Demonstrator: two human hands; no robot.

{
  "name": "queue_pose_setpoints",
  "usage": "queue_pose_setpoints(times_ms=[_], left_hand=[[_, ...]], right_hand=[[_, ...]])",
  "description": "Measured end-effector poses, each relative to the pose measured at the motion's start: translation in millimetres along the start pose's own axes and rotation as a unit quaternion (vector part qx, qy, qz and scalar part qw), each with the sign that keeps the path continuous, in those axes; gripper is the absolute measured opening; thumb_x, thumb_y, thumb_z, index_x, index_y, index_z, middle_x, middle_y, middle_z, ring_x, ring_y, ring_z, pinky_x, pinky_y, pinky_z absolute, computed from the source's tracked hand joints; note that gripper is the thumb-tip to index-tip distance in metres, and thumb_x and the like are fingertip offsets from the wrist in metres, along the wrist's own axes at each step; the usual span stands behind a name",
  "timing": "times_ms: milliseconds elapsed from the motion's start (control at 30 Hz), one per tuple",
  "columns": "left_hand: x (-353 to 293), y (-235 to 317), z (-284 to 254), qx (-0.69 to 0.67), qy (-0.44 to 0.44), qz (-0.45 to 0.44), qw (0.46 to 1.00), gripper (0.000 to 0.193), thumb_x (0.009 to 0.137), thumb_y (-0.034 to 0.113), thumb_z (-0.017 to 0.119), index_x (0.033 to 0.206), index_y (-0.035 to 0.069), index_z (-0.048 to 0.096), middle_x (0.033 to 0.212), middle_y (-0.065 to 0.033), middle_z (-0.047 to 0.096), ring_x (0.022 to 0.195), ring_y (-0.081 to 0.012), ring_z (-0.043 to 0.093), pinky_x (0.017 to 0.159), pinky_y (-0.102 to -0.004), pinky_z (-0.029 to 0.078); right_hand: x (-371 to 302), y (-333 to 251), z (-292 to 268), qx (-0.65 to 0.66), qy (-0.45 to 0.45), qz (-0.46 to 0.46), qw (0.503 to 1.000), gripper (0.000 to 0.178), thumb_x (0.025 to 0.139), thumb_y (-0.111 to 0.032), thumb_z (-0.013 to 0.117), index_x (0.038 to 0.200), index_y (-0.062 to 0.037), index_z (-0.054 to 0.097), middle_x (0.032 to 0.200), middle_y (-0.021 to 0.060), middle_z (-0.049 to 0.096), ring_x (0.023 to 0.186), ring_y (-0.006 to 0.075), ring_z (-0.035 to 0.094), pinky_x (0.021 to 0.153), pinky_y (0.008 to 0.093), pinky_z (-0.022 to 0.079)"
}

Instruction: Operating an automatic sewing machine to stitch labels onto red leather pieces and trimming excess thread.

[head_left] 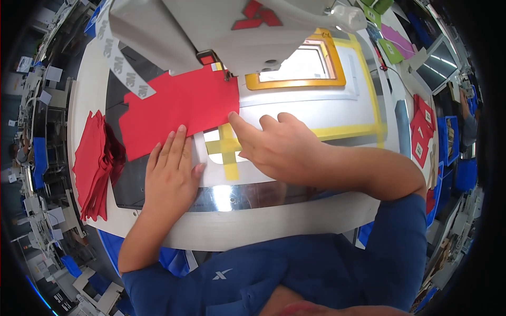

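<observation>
Pressing the red fabric panel (179, 105) flat, left of and nearer than the sewing machine head (232, 34), with the left hand (171, 166) spread lightly, gripping nothing. Touching the panel's near right corner with the right hand (282, 142), pointing the index finger, curling the rest, leaving any grip inside the palm unclear. Possibly risking skewing through uneven pressing, or snagging on yellow tape (230, 152), nearer than the machine head, through careless sliding.

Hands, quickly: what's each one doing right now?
Left hand: open, fingertips on the red cloth.
Right hand: partly curled, index finger at the cloth's corner; grip unclear.
</observation>
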State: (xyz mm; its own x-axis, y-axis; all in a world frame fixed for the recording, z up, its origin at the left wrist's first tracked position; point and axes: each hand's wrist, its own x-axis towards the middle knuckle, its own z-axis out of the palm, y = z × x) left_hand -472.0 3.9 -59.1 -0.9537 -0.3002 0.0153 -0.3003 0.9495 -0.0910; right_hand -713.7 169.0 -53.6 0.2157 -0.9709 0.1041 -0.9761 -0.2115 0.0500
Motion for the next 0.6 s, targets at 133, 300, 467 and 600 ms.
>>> queue_pose_setpoints(times_ms=[133, 300, 467, 600], left_hand=[[-1.7, -9.5, -0.3, 0.009, -0.027, -0.039, 0.999, 0.066, 0.109, 0.044, 0.057, 0.153, -0.006, 0.057, 0.17, -0.0193, 0.048, 0.154, -0.0369, 0.05, 0.127, -0.0522, 0.036], [0.0, -30.5, 5.1, 0.051, -0.023, -0.054, 0.997, 0.074, 0.11, 0.053, 0.055, 0.154, -0.006, 0.056, 0.171, -0.0192, 0.046, 0.155, -0.037, 0.048, 0.128, -0.0528, 0.035], [14.5, -37.9, 7.4, 0.049, -0.009, -0.05, 0.997, 0.078, 0.107, 0.056, 0.058, 0.154, -0.006, 0.056, 0.171, -0.0189, 0.046, 0.156, -0.0366, 0.048, 0.129, -0.0532, 0.033], [32.3, -31.5, 7.1, 0.029, -0.005, -0.049, 0.998, 0.08, 0.107, 0.058, 0.058, 0.155, -0.006, 0.055, 0.173, -0.0189, 0.045, 0.157, -0.0351, 0.046, 0.129, -0.0528, 0.032]], right_hand=[[-1.4, 6.4, 4.0, -0.015, 0.01, -0.002, 1.0, 0.029, 0.096, -0.027, 0.073, 0.103, -0.0011, 0.083, 0.146, 0.0205, 0.066, 0.077, 0.0209, 0.066, 0.059, 0.0317, 0.048], [-10.0, 16.6, 0.3, -0.044, -0.011, 0.02, 0.999, 0.047, 0.105, -0.038, 0.071, 0.12, 0.006, 0.078, 0.144, 0.0177, 0.067, 0.079, 0.0238, 0.068, 0.06, 0.0342, 0.05], [-23.2, 25.5, 1.4, -0.019, 0.004, 0.083, 0.996, 0.05, 0.105, -0.038, 0.072, 0.128, 0.0057, 0.074, 0.144, 0.0165, 0.068, 0.08, 0.0225, 0.068, 0.062, 0.0349, 0.05], [-49.4, 37.6, -0.4, -0.026, 0.013, 0.109, 0.994, 0.048, 0.103, -0.039, 0.072, 0.123, 0.0045, 0.077, 0.147, 0.0135, 0.068, 0.076, 0.0216, 0.065, 0.063, 0.0342, 0.048]])
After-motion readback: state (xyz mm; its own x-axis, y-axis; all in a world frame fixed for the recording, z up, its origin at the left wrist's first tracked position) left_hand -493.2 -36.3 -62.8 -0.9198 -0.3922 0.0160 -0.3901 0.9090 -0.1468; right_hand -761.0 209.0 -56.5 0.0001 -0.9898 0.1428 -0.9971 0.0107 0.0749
